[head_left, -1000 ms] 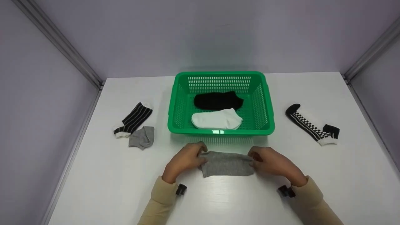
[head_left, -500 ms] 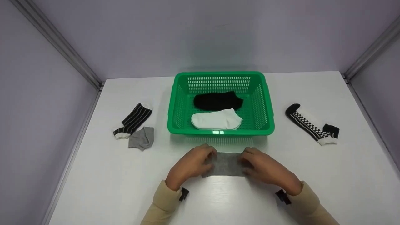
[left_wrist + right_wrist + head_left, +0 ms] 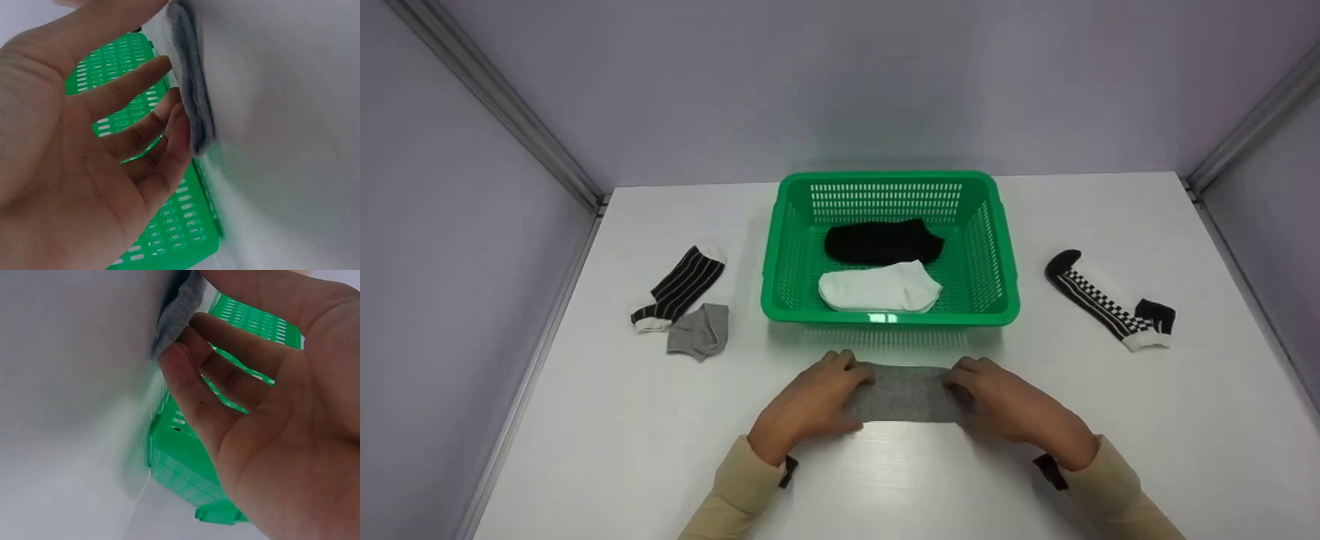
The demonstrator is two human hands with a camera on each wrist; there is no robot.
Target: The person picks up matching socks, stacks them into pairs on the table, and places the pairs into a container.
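In the head view a grey sock [image 3: 911,394] lies flat on the white table, in front of the green basket. At its left end rests my left hand [image 3: 814,401], thumb by the near edge and fingers by the far edge. My right hand [image 3: 1009,401] touches the opposite end in much the same way. The left wrist view shows the sock's folded, layered end [image 3: 194,84] against loosely bent fingertips, thumb held apart from them. From the right wrist, the sock's other end [image 3: 180,312] meets bent fingertips; part of it is out of frame.
Behind the sock stands a green basket [image 3: 890,318] holding black socks [image 3: 885,241] and white socks [image 3: 880,287]. To the left lie a black striped sock [image 3: 688,281] and another grey sock [image 3: 700,332]. A checkered black-and-white sock [image 3: 1106,304] lies to the right.
Both hands moved inward over the grey sock, then back out toward its ends. The sock lies flatter, its left end less crooked. The basket and other socks stayed put.
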